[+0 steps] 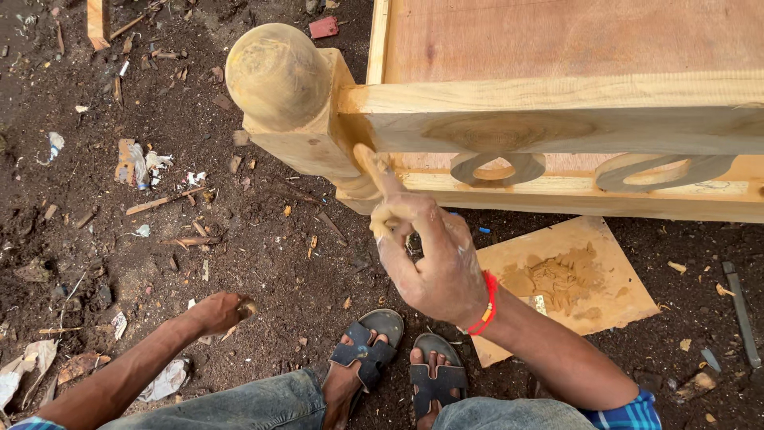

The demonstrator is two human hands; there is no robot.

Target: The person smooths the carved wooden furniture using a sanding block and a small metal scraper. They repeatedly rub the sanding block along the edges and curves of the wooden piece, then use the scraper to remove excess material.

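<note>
Denim-covered knees and two feet in dark sandals (394, 358) sit at the bottom of the view, on dark soil strewn with wood chips and scraps. Above them the person's right hand (434, 255), dusted pale and wearing a red thread at the wrist, is closed around a small putty knife (372, 171), whose blade tip touches the pale wooden furniture frame (557, 119) just where the rail meets the corner post. That post is topped by a round wooden knob (278, 76), and two oval cut-outs show in the rail to the right. The left hand (219, 312) rests low near the ground, well apart from the frame, fingers curled around a small lump of tan filler (247, 307). Just beside the right forearm lies a flat square board (585, 275) carrying a smeared heap of the same tan paste. Crumpled white paper scraps (147, 163) lie at the left, and a small red block (323, 27) near the top edge
</note>
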